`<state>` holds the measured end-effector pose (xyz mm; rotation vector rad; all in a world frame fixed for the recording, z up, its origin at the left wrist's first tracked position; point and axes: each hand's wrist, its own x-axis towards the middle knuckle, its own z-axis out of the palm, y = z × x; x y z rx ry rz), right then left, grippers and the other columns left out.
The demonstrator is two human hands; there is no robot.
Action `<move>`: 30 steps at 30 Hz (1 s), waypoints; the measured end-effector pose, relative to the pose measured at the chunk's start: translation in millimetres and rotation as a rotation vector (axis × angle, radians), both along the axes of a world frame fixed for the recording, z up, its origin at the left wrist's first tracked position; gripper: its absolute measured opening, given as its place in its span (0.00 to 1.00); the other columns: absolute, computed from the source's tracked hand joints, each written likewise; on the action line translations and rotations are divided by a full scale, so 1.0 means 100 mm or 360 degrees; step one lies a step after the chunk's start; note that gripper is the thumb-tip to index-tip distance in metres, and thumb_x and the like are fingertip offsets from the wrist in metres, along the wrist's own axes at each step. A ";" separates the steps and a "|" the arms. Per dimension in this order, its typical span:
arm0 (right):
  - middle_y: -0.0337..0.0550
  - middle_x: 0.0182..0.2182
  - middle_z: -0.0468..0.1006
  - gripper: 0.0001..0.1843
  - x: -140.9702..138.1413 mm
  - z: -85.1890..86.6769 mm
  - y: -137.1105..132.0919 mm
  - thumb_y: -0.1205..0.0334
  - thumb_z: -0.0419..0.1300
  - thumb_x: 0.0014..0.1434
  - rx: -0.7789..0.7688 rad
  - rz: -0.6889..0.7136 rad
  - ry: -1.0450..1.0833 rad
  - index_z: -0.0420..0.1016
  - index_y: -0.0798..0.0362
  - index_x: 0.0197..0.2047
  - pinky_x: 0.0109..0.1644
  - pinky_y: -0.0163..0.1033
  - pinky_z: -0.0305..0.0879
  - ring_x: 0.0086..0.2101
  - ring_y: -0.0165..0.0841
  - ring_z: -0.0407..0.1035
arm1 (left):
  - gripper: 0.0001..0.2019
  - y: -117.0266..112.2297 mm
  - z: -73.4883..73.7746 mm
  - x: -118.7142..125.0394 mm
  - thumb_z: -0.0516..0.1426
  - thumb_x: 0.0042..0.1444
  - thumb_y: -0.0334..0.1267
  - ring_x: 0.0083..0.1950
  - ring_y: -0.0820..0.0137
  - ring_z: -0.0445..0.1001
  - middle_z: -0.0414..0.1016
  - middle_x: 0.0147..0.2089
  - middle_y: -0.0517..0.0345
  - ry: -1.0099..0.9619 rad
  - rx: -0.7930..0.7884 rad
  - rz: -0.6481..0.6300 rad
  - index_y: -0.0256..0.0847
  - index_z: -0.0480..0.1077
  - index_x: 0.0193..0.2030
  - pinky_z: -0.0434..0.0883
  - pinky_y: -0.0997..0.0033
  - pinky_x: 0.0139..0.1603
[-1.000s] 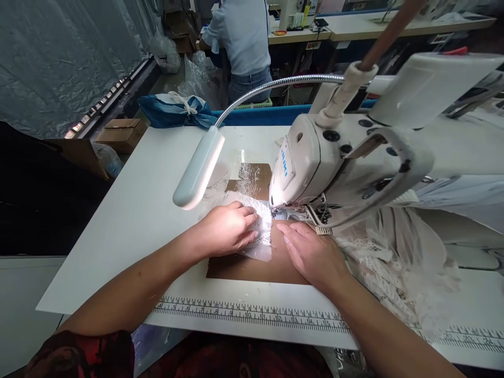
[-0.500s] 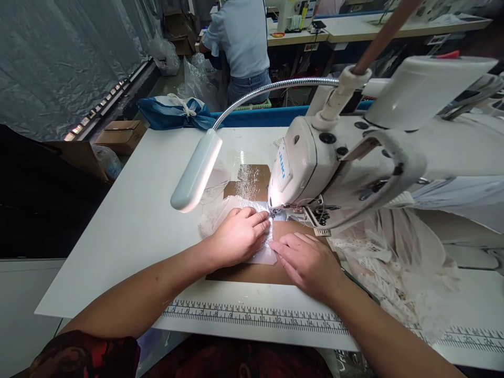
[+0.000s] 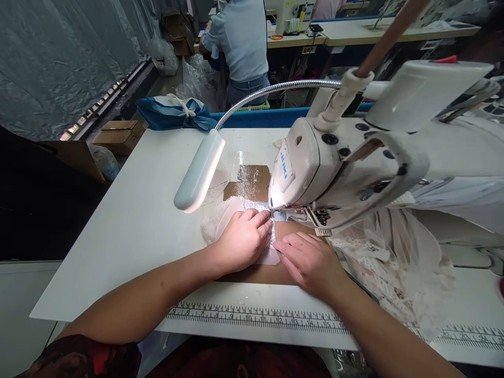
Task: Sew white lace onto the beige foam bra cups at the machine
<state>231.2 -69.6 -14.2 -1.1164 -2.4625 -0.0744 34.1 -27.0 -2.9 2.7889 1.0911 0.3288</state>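
White lace fabric lies under the needle area of a white sewing machine. My left hand rests flat on the lace, its fingertips close to the presser foot. At the lace's right edge, my right hand pinches the fabric between thumb and forefinger, the other fingers curled over the brown board. Brown board covers the machine bed beneath the lace, and a shiny taped brown piece lies behind it. The needle tip is hard to make out.
A lamp on a flexible neck hangs left of the machine head. Sheer pale fabric is heaped at right. A printed ruler runs along the front of the white table. A person in a light blue shirt sits beyond.
My left hand and the lace have shifted slightly right and my right hand stays by the lace's edge. The camera view has also moved a little.
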 end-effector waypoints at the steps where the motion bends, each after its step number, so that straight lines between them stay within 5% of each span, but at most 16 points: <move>1: 0.41 0.26 0.75 0.12 0.00 0.01 0.00 0.70 0.53 0.60 0.0000 -0.0005 -0.0006 0.78 0.55 0.38 0.32 0.38 0.54 0.28 0.32 0.63 | 0.18 0.01 0.01 -0.01 0.47 0.64 0.37 0.49 0.58 0.66 0.66 0.61 0.44 -0.0010 -0.0011 -0.0010 0.32 0.68 0.55 0.69 0.56 0.46; 9: 0.42 0.30 0.78 0.11 0.01 0.01 -0.01 0.67 0.53 0.61 -0.0110 -0.0188 0.0050 0.75 0.55 0.42 0.36 0.38 0.59 0.31 0.33 0.70 | 0.17 0.02 0.22 -0.18 0.53 0.62 0.43 0.47 0.61 0.69 0.71 0.49 0.45 -0.0130 -0.0237 -0.0322 0.36 0.70 0.53 0.67 0.60 0.47; 15: 0.40 0.34 0.79 0.08 0.02 0.03 -0.02 0.67 0.54 0.60 -0.0290 -0.0271 0.0064 0.73 0.53 0.41 0.35 0.38 0.60 0.32 0.33 0.72 | 0.14 -0.02 0.11 -0.15 0.49 0.65 0.38 0.38 0.66 0.68 0.73 0.35 0.52 -0.0128 -0.0215 -0.0278 0.37 0.75 0.36 0.64 0.64 0.42; 21: 0.41 0.39 0.79 0.11 -0.03 0.03 0.03 0.67 0.55 0.60 -0.0225 -0.0206 0.0067 0.74 0.53 0.46 0.32 0.37 0.61 0.30 0.31 0.71 | 0.11 0.00 0.08 -0.16 0.51 0.64 0.37 0.38 0.68 0.70 0.74 0.36 0.54 -0.0316 -0.0336 -0.0259 0.36 0.74 0.38 0.65 0.65 0.44; 24: 0.42 0.34 0.79 0.09 -0.06 0.02 0.06 0.67 0.55 0.61 -0.0144 -0.0062 0.0086 0.76 0.54 0.40 0.33 0.36 0.61 0.30 0.31 0.70 | 0.11 0.02 0.10 -0.17 0.51 0.64 0.37 0.39 0.68 0.71 0.75 0.37 0.54 -0.0327 -0.0348 -0.0279 0.37 0.73 0.39 0.65 0.66 0.44; 30: 0.42 0.28 0.77 0.10 -0.04 -0.02 0.03 0.68 0.54 0.61 -0.0060 -0.0002 0.0095 0.77 0.54 0.36 0.35 0.36 0.61 0.30 0.32 0.69 | 0.16 -0.01 0.04 -0.14 0.46 0.67 0.38 0.42 0.66 0.70 0.73 0.51 0.48 -0.0148 -0.0035 -0.0295 0.37 0.73 0.46 0.66 0.66 0.41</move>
